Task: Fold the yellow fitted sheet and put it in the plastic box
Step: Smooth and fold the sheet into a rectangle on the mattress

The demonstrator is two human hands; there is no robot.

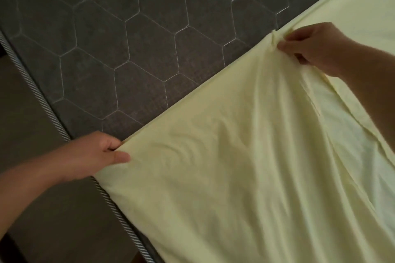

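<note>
L grip (92,151), R grip (314,47) on yellow sheet (235,166)

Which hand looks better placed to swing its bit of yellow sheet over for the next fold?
Probably the left hand: it grips a free corner of the sheet by the mattress edge. The right hand pinches mid-edge, with cloth running on beyond it.

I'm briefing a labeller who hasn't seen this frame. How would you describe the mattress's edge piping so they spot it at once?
The dark grey mattress with hexagon stitching fills the upper left. Along its left border the striped piping runs diagonally downward, passing behind the left hand. It alone is a thin cord banded light and dark.
</note>
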